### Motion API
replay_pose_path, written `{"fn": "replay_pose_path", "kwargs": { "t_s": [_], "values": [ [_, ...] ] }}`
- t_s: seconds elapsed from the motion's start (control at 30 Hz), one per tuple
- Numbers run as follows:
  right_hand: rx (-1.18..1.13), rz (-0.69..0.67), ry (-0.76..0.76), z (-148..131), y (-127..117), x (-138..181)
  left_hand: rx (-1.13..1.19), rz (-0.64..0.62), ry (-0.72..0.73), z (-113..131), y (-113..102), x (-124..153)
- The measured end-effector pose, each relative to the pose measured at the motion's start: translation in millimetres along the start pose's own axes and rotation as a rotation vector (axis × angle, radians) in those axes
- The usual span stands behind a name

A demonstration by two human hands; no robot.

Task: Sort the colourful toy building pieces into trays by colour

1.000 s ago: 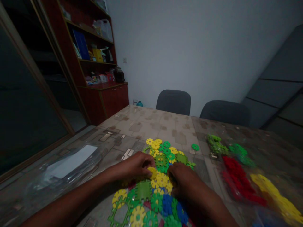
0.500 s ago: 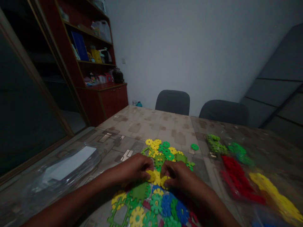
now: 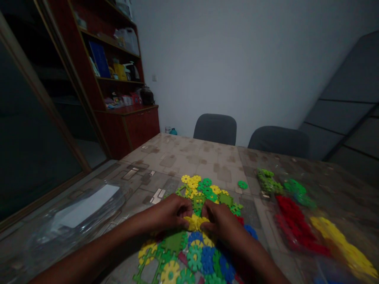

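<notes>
Both hands meet above a flat spread of colourful plastic snowflake discs. My left hand [image 3: 177, 210] pinches the left side of some yellow notched discs [image 3: 194, 222]. From the other side, the fingers of my right hand [image 3: 215, 217] grip the same yellow discs; how they are joined is partly hidden by the fingers. Nearer me lie blue discs [image 3: 208, 258], a teal-green disc [image 3: 194, 257], a yellow disc [image 3: 170, 272] and a green square plate [image 3: 174, 241]. Past my fingertips are yellow discs [image 3: 192, 182], green discs [image 3: 207, 187] and a square green frame [image 3: 198, 201].
Clear bags or trays at right hold light-green pieces [image 3: 269, 181], green discs [image 3: 296, 187], red pieces [image 3: 297, 225] and yellow discs [image 3: 345, 246]. A lone green disc [image 3: 242, 184] lies beyond. At left is a plastic bag with a white sheet [image 3: 91, 205]. Two chairs [image 3: 215, 128] stand behind the table.
My hands have drawn slightly closer together around the yellow discs, and my right hand has moved a little left. Blue and red pieces beside my right wrist now show.
</notes>
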State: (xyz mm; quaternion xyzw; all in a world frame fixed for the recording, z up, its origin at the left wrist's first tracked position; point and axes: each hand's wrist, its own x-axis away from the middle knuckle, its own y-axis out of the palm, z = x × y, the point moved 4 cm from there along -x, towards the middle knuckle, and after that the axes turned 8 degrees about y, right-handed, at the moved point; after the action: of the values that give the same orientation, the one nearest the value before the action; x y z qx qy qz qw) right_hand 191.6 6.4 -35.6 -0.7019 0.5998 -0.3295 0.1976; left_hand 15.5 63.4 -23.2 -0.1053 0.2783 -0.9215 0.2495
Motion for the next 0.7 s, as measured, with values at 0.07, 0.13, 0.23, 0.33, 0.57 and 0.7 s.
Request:
{"fn": "replay_pose_path", "kwargs": {
  "t_s": [0.07, 0.13, 0.23, 0.33, 0.57, 0.7],
  "values": [
    [-0.071, -0.018, -0.004, -2.8, 1.2, -0.3, 0.019, 0.004, -0.004, 0.9, 1.2, -0.1],
    [-0.147, -0.077, -0.010, -5.9, 4.4, 1.4, 0.020, 0.032, -0.014, -0.8, 2.6, -0.9],
    [-0.225, -0.165, -0.041, -10.3, 9.1, 5.0, -0.004, 0.099, -0.029, -6.8, 4.9, -3.0],
    [-0.219, -0.143, -0.069, -11.6, 11.6, 4.8, -0.037, 0.146, -0.038, -12.3, 7.8, -4.7],
    [-0.028, 0.034, -0.056, -15.0, 4.1, 14.5, -0.123, 0.120, 0.023, -5.8, -0.4, -4.4],
    [0.121, 0.103, -0.048, -25.5, -29.7, 39.0, -0.203, 0.157, 0.091, -0.5, -17.2, -3.5]
  ]
}}
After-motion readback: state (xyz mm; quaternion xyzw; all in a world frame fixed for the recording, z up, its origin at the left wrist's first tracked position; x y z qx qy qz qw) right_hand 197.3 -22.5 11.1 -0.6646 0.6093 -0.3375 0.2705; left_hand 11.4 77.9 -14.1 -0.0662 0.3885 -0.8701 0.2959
